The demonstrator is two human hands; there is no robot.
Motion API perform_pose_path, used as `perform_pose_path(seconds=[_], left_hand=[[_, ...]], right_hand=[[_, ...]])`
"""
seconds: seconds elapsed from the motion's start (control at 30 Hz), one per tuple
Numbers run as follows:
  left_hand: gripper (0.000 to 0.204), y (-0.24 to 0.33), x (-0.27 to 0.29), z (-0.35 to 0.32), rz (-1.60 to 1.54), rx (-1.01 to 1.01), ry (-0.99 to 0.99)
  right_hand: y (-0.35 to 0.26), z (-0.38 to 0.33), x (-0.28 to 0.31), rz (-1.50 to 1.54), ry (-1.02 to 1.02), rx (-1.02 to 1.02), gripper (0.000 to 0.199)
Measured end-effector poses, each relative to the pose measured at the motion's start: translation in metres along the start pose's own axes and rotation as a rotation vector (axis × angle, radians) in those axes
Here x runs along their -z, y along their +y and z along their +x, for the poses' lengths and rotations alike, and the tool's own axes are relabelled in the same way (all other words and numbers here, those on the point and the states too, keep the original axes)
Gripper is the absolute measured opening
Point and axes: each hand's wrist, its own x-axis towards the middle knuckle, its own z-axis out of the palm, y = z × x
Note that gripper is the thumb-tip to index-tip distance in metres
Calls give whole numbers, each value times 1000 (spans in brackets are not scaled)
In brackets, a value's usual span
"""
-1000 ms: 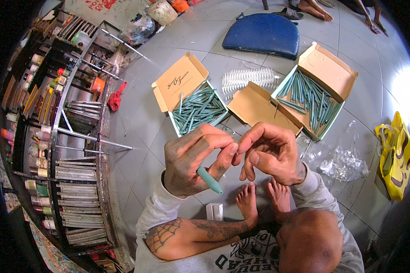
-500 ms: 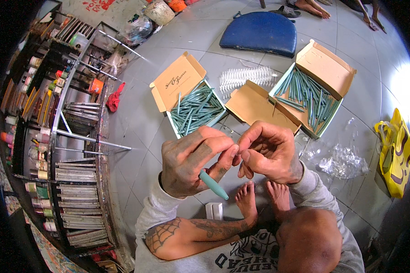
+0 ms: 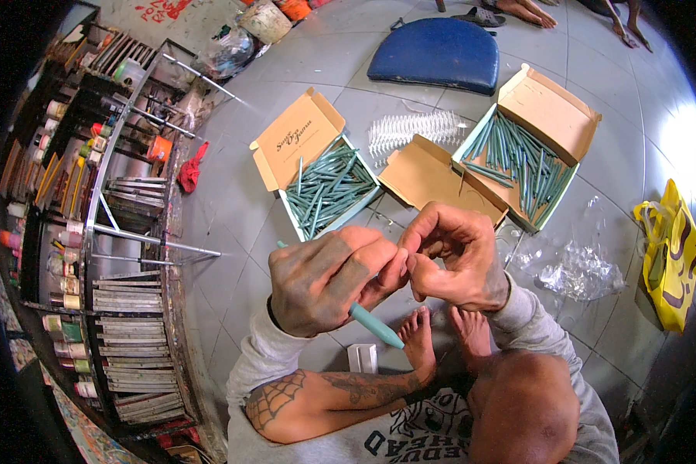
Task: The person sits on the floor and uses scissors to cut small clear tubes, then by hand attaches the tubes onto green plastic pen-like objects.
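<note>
Seated on a grey tiled floor (image 3: 232,232), bare feet (image 3: 441,344) drawn in below the hands. Left hand (image 3: 329,282) curled shut round a teal stick (image 3: 375,326), lower end jutting out down and to the right, a sliver of the upper end showing past the knuckles. Right hand (image 3: 460,259) just beside it, fingertips (image 3: 412,264) pressed together against those of the left; what lies between them, hidden. Ahead on the floor, an open cardboard box (image 3: 329,189) heaped with more teal sticks, a second open box (image 3: 530,151) likewise filled farther right, a white spiral coil (image 3: 414,127) between them. Blue cushion (image 3: 437,54) beyond. Crumpled clear plastic (image 3: 576,271) to the right, yellow bag (image 3: 669,259) past it. Metal rack (image 3: 93,232) of paint pots along the left.
</note>
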Motion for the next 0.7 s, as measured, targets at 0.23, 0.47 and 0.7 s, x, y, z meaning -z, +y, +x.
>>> perform_pose_path(seconds=[0.23,0.47,0.7], left_hand=[[20,7,0,5,-66,25,-19],[17,4,0,3,-152,81,-7],[17,3,3,2,-149,85,-4]], right_hand=[[11,3,5,-136,2,195,12],[-3,0,4,-34,-62,50,15],[-6,-3,3,119,-106,-32,15]])
